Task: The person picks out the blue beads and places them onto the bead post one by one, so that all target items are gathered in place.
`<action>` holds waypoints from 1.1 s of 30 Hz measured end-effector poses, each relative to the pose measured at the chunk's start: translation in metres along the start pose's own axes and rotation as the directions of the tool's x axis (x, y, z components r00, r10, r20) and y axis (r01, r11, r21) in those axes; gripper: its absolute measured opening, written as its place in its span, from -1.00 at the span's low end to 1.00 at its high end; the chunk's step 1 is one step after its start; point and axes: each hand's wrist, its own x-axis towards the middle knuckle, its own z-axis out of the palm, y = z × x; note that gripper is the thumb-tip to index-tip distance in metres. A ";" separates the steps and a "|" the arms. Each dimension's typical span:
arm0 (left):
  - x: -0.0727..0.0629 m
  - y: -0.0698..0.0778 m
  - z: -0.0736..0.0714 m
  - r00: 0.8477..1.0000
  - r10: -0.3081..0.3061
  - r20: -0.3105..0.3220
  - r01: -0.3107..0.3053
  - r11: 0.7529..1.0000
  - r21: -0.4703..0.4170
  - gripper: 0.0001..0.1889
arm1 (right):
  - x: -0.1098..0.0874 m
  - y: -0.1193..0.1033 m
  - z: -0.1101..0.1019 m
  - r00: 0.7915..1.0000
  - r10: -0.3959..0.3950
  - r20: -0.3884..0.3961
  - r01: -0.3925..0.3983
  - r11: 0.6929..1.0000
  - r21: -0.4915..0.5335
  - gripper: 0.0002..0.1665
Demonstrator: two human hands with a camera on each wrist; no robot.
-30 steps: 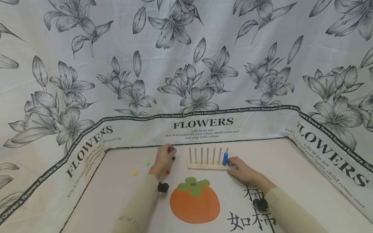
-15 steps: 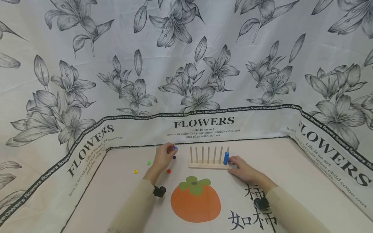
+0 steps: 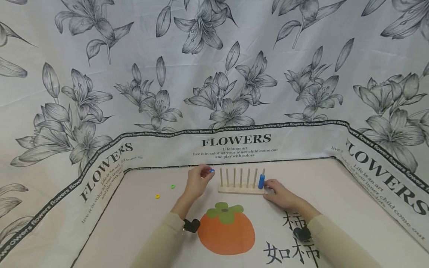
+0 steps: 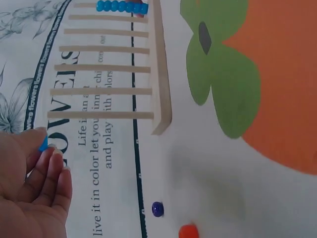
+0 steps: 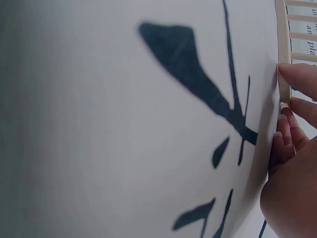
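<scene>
My left hand (image 3: 197,181) pinches a small blue bead (image 3: 212,171) between thumb and forefinger, just left of a wooden peg rack (image 3: 234,190). In the left wrist view, the bead (image 4: 43,144) shows only partly, close to the tip of the nearest peg. A stack of blue beads (image 3: 261,181) sits on the rack's rightmost peg; the other pegs are bare. At the rack's right end, my right hand (image 3: 280,194) grips the base. The right wrist view shows its thumb and a finger on the base end (image 5: 284,84).
A yellow bead (image 3: 158,196) and a green bead (image 3: 172,186) lie on the left. A purple bead (image 4: 157,209) and a red bead (image 4: 188,231) lie near the rack. The cloth bears a printed persimmon (image 3: 227,232); a floral curtain (image 3: 234,111) stands behind.
My left hand has moved right toward the rack with the blue bead and now hides the purple and red beads in the head view. The right hand stays at the rack's end.
</scene>
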 end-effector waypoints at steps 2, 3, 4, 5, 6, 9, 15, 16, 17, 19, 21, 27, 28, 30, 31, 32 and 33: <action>-0.002 0.003 0.005 1.000 0.006 0.007 -0.006 1.000 -0.001 -0.83 | -0.001 -0.002 -0.001 1.000 0.000 0.005 0.000 1.000 -0.008 -0.31; -0.002 0.004 0.008 1.000 0.012 0.011 -0.012 1.000 -0.004 -0.83 | -0.001 -0.003 -0.001 1.000 0.009 0.005 -0.009 1.000 -0.009 -0.30; -0.003 0.005 0.010 1.000 0.020 0.014 -0.020 1.000 -0.006 -0.83 | -0.002 -0.003 0.000 1.000 0.019 0.007 -0.019 1.000 -0.007 -0.30; -0.004 0.006 0.013 0.999 0.026 0.019 -0.026 1.000 -0.009 -0.83 | -0.002 -0.004 0.000 1.000 0.025 0.008 -0.025 1.000 -0.010 -0.29; -0.005 0.008 0.016 0.999 0.033 0.023 -0.032 0.999 -0.015 -0.83 | -0.002 -0.004 0.000 1.000 0.022 0.010 -0.021 1.000 -0.017 -0.29; -0.006 0.014 0.023 0.998 0.055 0.034 -0.054 0.998 -0.034 -0.83 | -0.002 -0.003 0.001 1.000 0.027 0.009 -0.027 0.999 -0.017 -0.28; -0.008 0.027 0.040 0.994 0.088 0.069 -0.084 0.995 -0.061 -0.82 | 0.000 0.003 0.003 1.000 0.017 -0.002 -0.017 1.000 -0.016 -0.30; -0.008 0.030 0.043 0.993 0.094 0.074 -0.089 0.994 -0.063 -0.82 | 0.000 0.003 0.003 1.000 0.016 -0.002 -0.017 1.000 -0.013 -0.31; -0.008 0.032 0.046 0.991 0.105 0.079 -0.100 0.993 -0.063 -0.81 | 0.000 0.004 0.003 1.000 0.015 -0.003 -0.015 1.000 -0.011 -0.31; -0.007 0.037 0.052 0.989 0.122 0.089 -0.117 0.992 -0.056 -0.81 | 0.000 0.004 0.003 1.000 0.014 -0.003 -0.014 1.000 -0.004 -0.31; -0.006 0.042 0.058 0.985 0.141 0.096 -0.137 0.989 -0.049 -0.81 | 0.000 0.002 0.002 1.000 0.017 -0.001 -0.017 1.000 0.001 -0.30; 0.000 0.062 0.077 0.973 0.202 0.108 -0.199 0.979 -0.036 -0.84 | -0.002 -0.007 -0.003 1.000 0.023 0.001 -0.023 1.000 -0.014 -0.33; 0.002 0.066 0.080 0.972 0.208 0.106 -0.205 0.978 -0.033 -0.84 | -0.002 -0.008 -0.003 1.000 0.019 0.000 -0.019 1.000 -0.016 -0.34; 0.004 0.073 0.086 0.973 0.207 0.100 -0.204 0.978 -0.032 -0.85 | -0.002 -0.009 -0.004 1.000 0.005 -0.001 -0.005 1.000 -0.020 -0.36; 0.005 0.076 0.090 0.975 0.199 0.096 -0.197 0.980 -0.028 -0.85 | -0.002 -0.010 -0.004 1.000 0.002 -0.001 -0.002 1.000 -0.018 -0.36; 0.007 0.079 0.093 0.977 0.190 0.093 -0.188 0.982 -0.025 -0.85 | -0.001 -0.009 -0.003 1.000 -0.002 -0.002 0.002 1.000 -0.023 -0.36; 0.008 0.082 0.096 0.979 0.181 0.091 -0.179 0.984 -0.024 -0.85 | -0.001 -0.008 -0.002 1.000 -0.003 -0.003 0.003 1.000 -0.021 -0.36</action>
